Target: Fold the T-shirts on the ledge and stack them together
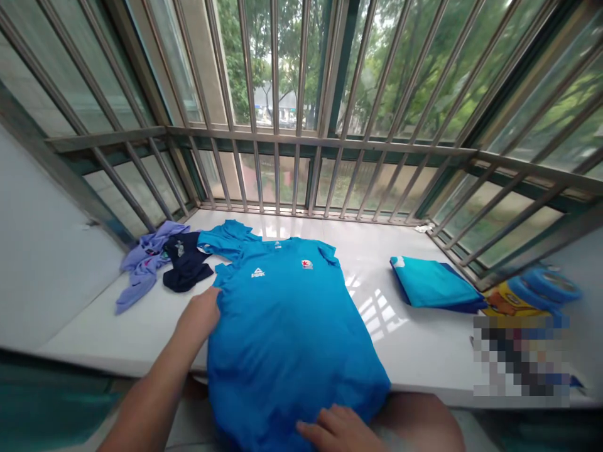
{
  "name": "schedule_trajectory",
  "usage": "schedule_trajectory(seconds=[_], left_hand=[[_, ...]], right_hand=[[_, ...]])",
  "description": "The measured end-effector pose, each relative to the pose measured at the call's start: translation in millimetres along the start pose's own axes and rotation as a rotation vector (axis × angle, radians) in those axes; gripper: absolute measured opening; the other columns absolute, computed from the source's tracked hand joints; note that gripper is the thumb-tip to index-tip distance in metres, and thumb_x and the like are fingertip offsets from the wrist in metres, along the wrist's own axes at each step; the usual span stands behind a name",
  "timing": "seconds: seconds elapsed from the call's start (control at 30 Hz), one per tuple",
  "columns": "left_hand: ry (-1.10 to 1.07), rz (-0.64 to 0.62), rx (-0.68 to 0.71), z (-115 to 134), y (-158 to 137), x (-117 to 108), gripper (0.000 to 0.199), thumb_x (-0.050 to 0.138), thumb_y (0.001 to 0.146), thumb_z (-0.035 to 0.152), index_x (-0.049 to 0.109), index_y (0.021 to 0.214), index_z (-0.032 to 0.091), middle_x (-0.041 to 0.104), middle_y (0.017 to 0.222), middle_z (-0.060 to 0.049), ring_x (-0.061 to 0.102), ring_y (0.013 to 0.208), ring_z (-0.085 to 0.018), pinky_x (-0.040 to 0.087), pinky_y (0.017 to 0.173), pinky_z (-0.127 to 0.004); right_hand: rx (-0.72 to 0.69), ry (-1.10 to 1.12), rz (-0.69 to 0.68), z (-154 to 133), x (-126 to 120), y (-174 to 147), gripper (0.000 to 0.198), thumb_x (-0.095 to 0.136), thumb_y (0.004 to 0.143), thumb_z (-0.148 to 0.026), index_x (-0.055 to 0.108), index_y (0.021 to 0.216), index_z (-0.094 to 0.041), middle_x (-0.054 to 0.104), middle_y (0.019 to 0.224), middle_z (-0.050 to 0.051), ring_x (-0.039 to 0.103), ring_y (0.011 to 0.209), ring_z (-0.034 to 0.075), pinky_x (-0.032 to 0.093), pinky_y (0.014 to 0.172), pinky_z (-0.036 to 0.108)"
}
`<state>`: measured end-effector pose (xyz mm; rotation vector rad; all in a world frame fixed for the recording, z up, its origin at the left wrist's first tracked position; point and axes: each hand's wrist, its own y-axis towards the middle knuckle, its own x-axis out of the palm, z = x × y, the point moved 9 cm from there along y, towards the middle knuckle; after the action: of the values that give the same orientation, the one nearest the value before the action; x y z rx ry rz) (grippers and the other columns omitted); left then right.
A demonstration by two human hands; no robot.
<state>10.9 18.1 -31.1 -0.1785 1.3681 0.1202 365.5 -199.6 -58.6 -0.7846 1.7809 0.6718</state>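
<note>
Head view: I guess left hand (201, 311) and right hand (340, 429) flatten the blue shirt (289, 323), can't tell if pinching; wrinkles need smoothing.

Got a bright blue short-sleeved tee (287, 333) here, lying front up and mostly spread out on a white ledge (424, 351). Points collar to 12 o'clock, spills over the near edge at 6. Sports a white PEAK logo (258, 273) around 11 on the chest, plus a small red-star badge (306, 264) just past 12. Looks kinda creased down low, bunchy near 11.
</note>
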Motion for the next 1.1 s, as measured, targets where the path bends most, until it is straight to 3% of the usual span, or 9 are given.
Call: schedule_trajectory(seconds=[0.07, 0.17, 0.33, 0.47, 0.63, 0.8, 0.93, 1.0, 1.1], left_hand=[[0.024, 0.077, 0.103, 32, -8, 24, 0.05, 0.044, 0.097, 0.015, 0.071, 0.139, 0.01, 0.062, 0.157, -0.025, 0.062, 0.143, -0.036, 0.048, 0.12, -0.049], [-0.055, 0.097, 0.292, 87, -25, 59, 0.051, 0.048, 0.105, 0.036, 0.067, 0.148, 0.016, 0.053, 0.167, -0.021, 0.05, 0.154, -0.039, 0.041, 0.126, -0.057], [-0.055, 0.125, 0.442, 127, -52, 102, 0.06, 0.05, 0.106, 0.046, 0.053, 0.164, 0.028, 0.041, 0.176, -0.014, 0.036, 0.163, -0.04, 0.031, 0.13, -0.067], [-0.016, 0.15, 0.481, 122, -69, 116, 0.065, 0.048, 0.107, 0.049, 0.046, 0.169, 0.026, 0.034, 0.179, -0.014, 0.033, 0.165, -0.038, 0.025, 0.132, -0.066], [-0.025, 0.138, 0.503, 110, -84, 121, 0.066, 0.046, 0.109, 0.054, 0.042, 0.171, 0.031, 0.032, 0.18, -0.009, 0.031, 0.166, -0.037, 0.023, 0.134, -0.065], [-0.045, 0.124, 0.472, 109, -90, 122, 0.066, 0.049, 0.107, 0.053, 0.043, 0.17, 0.032, 0.033, 0.18, -0.009, 0.029, 0.167, -0.039, 0.022, 0.133, -0.068], [-0.107, 0.062, 0.459, 108, -84, 114, 0.058, 0.046, 0.109, 0.048, 0.052, 0.164, 0.031, 0.044, 0.175, -0.009, 0.038, 0.163, -0.036, 0.03, 0.132, -0.064], [-0.168, 0.086, 0.376, 90, -71, 96, 0.052, 0.038, 0.111, 0.04, 0.061, 0.157, 0.027, 0.058, 0.165, -0.011, 0.051, 0.154, -0.032, 0.039, 0.129, -0.055], [-0.162, 0.225, 0.075, 33, -48, 58, 0.054, 0.033, 0.11, 0.035, 0.064, 0.15, 0.014, 0.066, 0.15, -0.021, 0.06, 0.142, -0.035, 0.046, 0.121, -0.051]], right_hand=[[0.097, 0.115, -0.02, 8, 2, 20, 0.051, 0.08, 0.096, -0.032, 0.065, 0.146, -0.034, 0.077, 0.125, 0.002, 0.075, 0.106, 0.023, 0.059, 0.092, 0.03], [0.361, 0.1, 0.014, 47, -20, 43, 0.05, 0.071, 0.101, -0.027, 0.064, 0.15, -0.03, 0.064, 0.154, 0.009, 0.061, 0.14, 0.031, 0.047, 0.12, 0.046], [0.576, -0.075, 0.036, 111, -32, 72, 0.053, 0.06, 0.106, -0.029, 0.059, 0.159, -0.025, 0.044, 0.173, 0.012, 0.041, 0.159, 0.038, 0.034, 0.129, 0.06], [0.759, -0.159, 0.051, 164, -26, 60, 0.053, 0.051, 0.111, -0.039, 0.057, 0.161, -0.027, 0.04, 0.175, 0.014, 0.038, 0.16, 0.038, 0.03, 0.128, 0.062], [1.112, -0.282, 0.123, 223, -47, 9, 0.056, 0.039, 0.114, -0.044, 0.052, 0.164, -0.024, 0.045, 0.171, 0.017, 0.041, 0.157, 0.038, 0.035, 0.124, 0.063], [1.32, -0.327, 0.25, 244, -75, -30, 0.065, 0.035, 0.112, -0.052, 0.061, 0.151, -0.007, 0.062, 0.146, 0.029, 0.061, 0.13, 0.041, 0.053, 0.103, 0.056], [1.447, -0.197, 0.183, 265, -70, -52, 0.06, 0.041, 0.11, -0.054, 0.068, 0.132, -0.006, 0.069, 0.125, 0.027, 0.067, 0.116, 0.044, 0.057, 0.09, 0.055], [1.427, -0.1, 0.121, 278, -61, -55, 0.052, 0.042, 0.11, -0.048, 0.071, 0.123, -0.007, 0.072, 0.116, 0.025, 0.07, 0.11, 0.042, 0.056, 0.091, 0.05], [1.402, -0.081, 0.125, 286, -64, -60, 0.045, 0.043, 0.108, -0.038, 0.073, 0.119, -0.005, 0.073, 0.111, 0.026, 0.073, 0.105, 0.039, 0.056, 0.091, 0.047]])
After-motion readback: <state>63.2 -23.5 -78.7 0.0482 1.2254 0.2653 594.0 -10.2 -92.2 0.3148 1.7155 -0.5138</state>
